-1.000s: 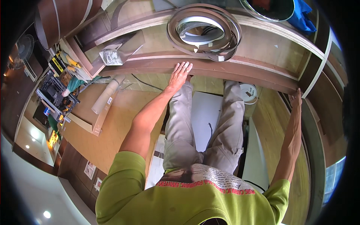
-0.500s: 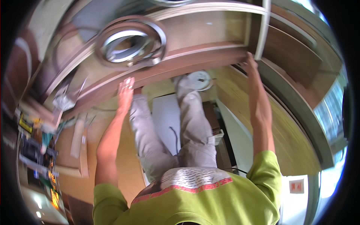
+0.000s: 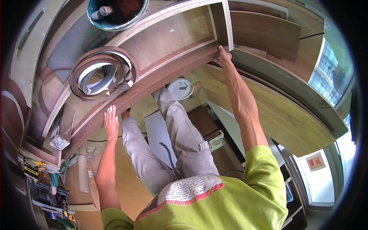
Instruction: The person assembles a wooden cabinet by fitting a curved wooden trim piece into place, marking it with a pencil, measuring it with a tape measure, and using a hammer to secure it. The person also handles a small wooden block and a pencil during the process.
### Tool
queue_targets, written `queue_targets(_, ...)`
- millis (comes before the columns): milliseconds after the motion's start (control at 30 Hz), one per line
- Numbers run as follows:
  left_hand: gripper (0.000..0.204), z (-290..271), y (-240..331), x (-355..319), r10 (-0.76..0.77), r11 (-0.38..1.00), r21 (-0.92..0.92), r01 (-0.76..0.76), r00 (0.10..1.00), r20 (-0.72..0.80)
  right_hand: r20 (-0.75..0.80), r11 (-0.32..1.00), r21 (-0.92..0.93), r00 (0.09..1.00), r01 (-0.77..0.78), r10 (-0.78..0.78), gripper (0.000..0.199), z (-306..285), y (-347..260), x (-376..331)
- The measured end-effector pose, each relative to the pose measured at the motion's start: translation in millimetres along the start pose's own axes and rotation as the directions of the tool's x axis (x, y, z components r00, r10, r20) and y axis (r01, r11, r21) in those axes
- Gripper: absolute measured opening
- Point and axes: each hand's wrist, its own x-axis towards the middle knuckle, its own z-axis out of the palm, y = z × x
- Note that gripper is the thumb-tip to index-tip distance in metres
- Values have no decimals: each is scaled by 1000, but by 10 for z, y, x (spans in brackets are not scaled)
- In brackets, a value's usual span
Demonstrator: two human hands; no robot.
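In front of me lies a long wooden cabinet frame (image 3: 165,74) with a reddish-brown front side and pale plywood edges. My left hand (image 3: 111,122) rests on that front side, fingers stretched out flat, below some coiled brown edging strip (image 3: 74,84). Far to the right, my right hand (image 3: 225,57) touches the same frame near its end corner. Its fingers look spread against the wood and are partly out of sight. Neither hand holds a loose thing.
A dark bucket (image 3: 143,15) stands beyond the frame. By my feet are a white round lid (image 3: 180,89) and a white board (image 3: 155,128). Tools (image 3: 48,195) crowd the lower left. Along the right runs a yellowish wood panel (image 3: 264,105), with a window (image 3: 326,76) beyond.
The view has turned, so the frame and both hands appear farther left, and the bucket shows more fully. Both hands keep their places on the frame.
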Motion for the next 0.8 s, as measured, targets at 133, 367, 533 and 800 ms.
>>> queue_targets(133,76,11,16,-32,-19,999,-39,17,999,-34,38,999,-12,998,42,-42,54,15,61,-31)
queue_targets(367,75,-1,-3,-22,-12,1000,-3,12,1000,-28,62,998,-51,997,46,-42,61,-10,129,131)
queue_targets(533,77,7,0,-56,-12,999,-48,9,999,-51,104,987,-111,989,112,-100,71,-36,152,55)
queue_targets(800,75,-67,24,0,6,997,-81,-10,999,-54,102,992,-66,990,103,-96,76,-69,112,-27)
